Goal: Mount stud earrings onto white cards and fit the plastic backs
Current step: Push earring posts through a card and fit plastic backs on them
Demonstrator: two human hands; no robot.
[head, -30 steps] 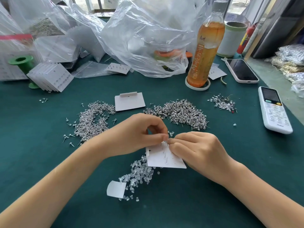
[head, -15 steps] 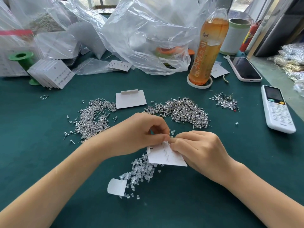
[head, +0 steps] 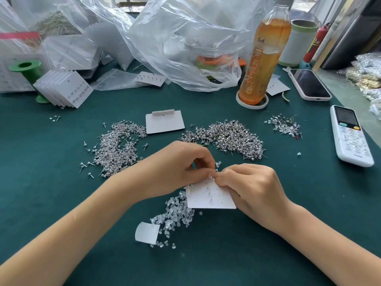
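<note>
A white card with several stud posts sticking out of its back is held tilted above the green table. My right hand grips the card's top right edge. My left hand pinches at the card's top edge, fingertips touching those of the right; what it pinches is too small to tell. A heap of clear plastic backs lies under and left of the card. Two piles of silver stud earrings, one pile to the left and one pile to the right, lie beyond the hands. A blank card rests between them.
A stack of finished cards leans at the back left by a green spool. Clear plastic bags fill the back. A tea bottle, phone and white remote stand at the right. A small paper scrap lies near me.
Both hands stay on the card with only small finger shifts at its top edge. The view has tilted slightly.
</note>
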